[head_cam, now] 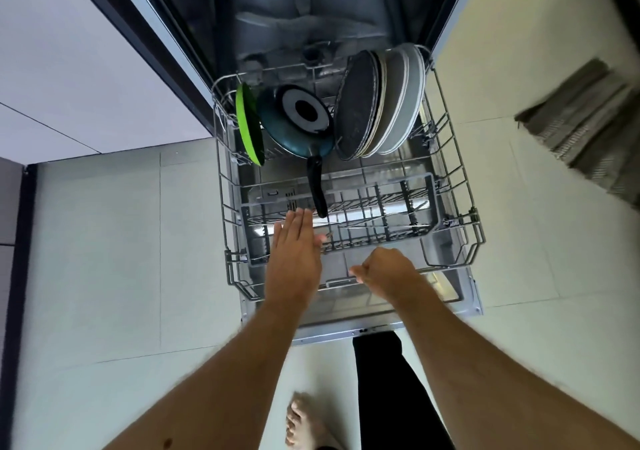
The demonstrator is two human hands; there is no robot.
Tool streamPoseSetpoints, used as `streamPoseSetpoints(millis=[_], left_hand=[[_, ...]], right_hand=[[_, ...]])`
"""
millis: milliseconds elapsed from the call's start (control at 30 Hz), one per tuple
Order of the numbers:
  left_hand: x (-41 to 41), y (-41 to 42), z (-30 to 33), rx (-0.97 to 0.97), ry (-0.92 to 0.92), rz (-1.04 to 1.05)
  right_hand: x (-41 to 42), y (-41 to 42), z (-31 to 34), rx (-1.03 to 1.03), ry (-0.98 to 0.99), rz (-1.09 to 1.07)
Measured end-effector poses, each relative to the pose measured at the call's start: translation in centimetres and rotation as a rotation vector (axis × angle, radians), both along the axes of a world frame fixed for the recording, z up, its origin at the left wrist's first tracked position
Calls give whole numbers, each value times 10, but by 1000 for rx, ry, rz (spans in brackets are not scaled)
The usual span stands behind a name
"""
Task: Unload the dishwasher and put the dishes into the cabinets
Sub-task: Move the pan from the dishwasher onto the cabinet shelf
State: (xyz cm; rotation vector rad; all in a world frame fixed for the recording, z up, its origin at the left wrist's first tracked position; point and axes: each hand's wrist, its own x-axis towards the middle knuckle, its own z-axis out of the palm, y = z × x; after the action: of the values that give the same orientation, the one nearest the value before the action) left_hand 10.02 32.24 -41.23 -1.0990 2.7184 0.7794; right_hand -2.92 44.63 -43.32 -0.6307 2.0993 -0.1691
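Observation:
The dishwasher's lower wire rack [464, 172] is pulled out over the open door [460, 304]. At its back stand a green plate [247, 123], a teal frying pan [298, 120] with its black handle [317, 186] pointing toward me, a dark round plate [356, 110] and several white plates [401, 99]. My left hand [294, 252] reaches over the rack's front with straight fingers, its tips just left of the handle's end. My right hand [384, 273] is curled above the rack's front rim [337, 281]; whether it grips the rim I cannot tell.
A grey cutlery tray [408, 203] lies across the rack's front half. The dishwasher tub [304, 9] is open behind. Cabinet fronts [69, 68] stand at the left, a grey mat [588, 130] lies on the tiled floor at the right. My bare foot [304, 422] is below.

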Motion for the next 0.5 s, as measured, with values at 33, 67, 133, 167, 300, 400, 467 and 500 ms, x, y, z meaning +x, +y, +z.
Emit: streamPoseSetpoints(millis=[33,67,133,167,300,400,467,500], left_hand=[[2,1,1,4,-1,-3],[4,2,2,8,3,-4],[6,2,4,15,7,0],[6,0,5,17,7,5],[0,-14,6,6,2,10],[-13,-31,5,3,-1,25],[-23,-43,5,14,10,52],[-28,-50,5,21,23,71]], right_hand=[[0,-1,1,6,5,9],[0,-3,2,19,7,27],[-1,-8,4,50,19,83],[-2,-11,3,58,21,102],[-9,-27,5,-40,-48,66],[-21,-54,8,-85,4,65],[-32,-77,9,-97,52,84],[-38,-88,7,-120,72,100]])
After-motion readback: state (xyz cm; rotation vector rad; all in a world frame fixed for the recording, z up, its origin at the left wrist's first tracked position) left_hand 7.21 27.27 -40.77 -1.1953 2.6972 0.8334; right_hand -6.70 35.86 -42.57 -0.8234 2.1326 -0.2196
